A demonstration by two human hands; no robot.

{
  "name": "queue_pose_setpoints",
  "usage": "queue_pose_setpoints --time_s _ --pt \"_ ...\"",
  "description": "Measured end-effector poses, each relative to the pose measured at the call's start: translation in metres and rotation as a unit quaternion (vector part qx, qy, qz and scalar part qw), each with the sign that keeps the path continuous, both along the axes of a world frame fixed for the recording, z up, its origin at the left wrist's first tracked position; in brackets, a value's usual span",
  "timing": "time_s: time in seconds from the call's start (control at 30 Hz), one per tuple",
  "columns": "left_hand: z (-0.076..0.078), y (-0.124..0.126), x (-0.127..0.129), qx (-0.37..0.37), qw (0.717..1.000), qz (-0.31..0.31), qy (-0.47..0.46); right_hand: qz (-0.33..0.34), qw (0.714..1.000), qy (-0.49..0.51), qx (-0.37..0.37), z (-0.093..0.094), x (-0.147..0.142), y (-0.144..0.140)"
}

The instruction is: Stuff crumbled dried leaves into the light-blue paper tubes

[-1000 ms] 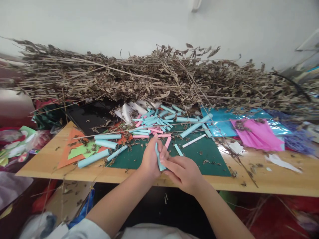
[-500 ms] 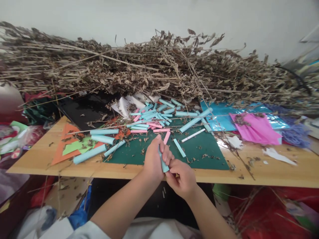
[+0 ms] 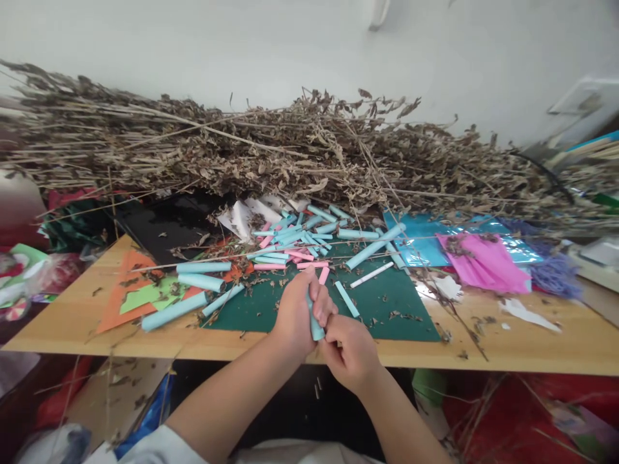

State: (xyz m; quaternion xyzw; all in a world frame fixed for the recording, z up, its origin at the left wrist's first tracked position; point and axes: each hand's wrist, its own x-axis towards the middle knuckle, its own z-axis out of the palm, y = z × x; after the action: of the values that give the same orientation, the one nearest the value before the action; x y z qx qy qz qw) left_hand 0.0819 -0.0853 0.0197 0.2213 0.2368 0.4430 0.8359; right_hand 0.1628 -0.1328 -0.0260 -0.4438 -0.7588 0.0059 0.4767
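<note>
While both hands meet over the near edge of the table, the scene reads from left to right as follows.

Orange paper: lies flat on the wooden table at the left, with a green scrap on top of it.
Long blue rolls: three or four lie side by side just right of the orange paper, partly on the green cutting mat.
Dry branches: a long heap runs across the whole back of the table, against the white wall.
Left hand: closed around the light blue paper roll, thumb and fingers wrapped about its upper part.
Light blue paper roll: held nearly upright between the two hands, above the near edge of the mat.
Right hand: fingertips pinch the roll's lower end, touching the left hand.
Pile of small rolls: blue and pink, scattered on the mat behind the hands.
Pink sheet: rests on a shiny blue sheet at the right.
</note>
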Motion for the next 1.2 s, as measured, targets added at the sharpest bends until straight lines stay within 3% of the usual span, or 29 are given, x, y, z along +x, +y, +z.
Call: queue_pose_setpoints --time_s 0.2,0.27,0.33,0.43,0.57,0.63,0.83,0.9,0.97,1.0,1.07,1.2 --pt "-0.004 0.010 -0.008 0.061 0.997 0.000 0.037 0.069 0.997 0.005 -0.034 -0.001 0.013 -0.003" --pt "-0.010 0.015 -0.010 0.114 0.992 0.010 0.060 0.015 0.998 -0.014 -0.053 -0.005 0.029 -0.001" --pt "-0.018 0.019 -0.010 0.162 0.984 0.013 0.076 -0.087 0.989 -0.081 -0.089 -0.009 0.052 0.006" --pt "-0.030 0.021 -0.007 0.216 0.968 -0.012 0.130 -0.193 0.940 -0.245 -0.139 -0.017 0.088 0.021" --pt "-0.043 0.015 0.003 0.333 0.900 0.004 0.281 -0.234 0.894 -0.333 -0.190 -0.026 0.114 0.039" --pt "-0.049 0.011 0.010 0.380 0.871 -0.007 0.312 -0.216 0.902 -0.323 -0.189 -0.029 0.117 0.047" --pt "-0.064 0.014 0.018 0.423 0.835 -0.062 0.345 -0.126 0.948 -0.253 -0.144 -0.023 0.114 0.063" --pt "-0.066 0.019 0.016 0.432 0.828 -0.086 0.348 -0.117 0.970 -0.179 -0.114 -0.011 0.104 0.062" --pt "-0.065 0.023 0.014 0.433 0.825 -0.108 0.347 -0.098 0.994 0.021 -0.048 0.008 0.088 0.056" --pt "-0.064 0.025 0.013 0.437 0.821 -0.118 0.347 -0.058 0.984 0.168 -0.007 0.020 0.079 0.051" --pt "-0.062 0.027 0.012 0.454 0.807 -0.132 0.353 0.025 0.923 0.382 0.026 0.045 0.060 0.041" --pt "-0.061 0.028 0.011 0.486 0.779 -0.131 0.375 0.196 0.868 0.444 -0.102 0.074 0.034 0.030"
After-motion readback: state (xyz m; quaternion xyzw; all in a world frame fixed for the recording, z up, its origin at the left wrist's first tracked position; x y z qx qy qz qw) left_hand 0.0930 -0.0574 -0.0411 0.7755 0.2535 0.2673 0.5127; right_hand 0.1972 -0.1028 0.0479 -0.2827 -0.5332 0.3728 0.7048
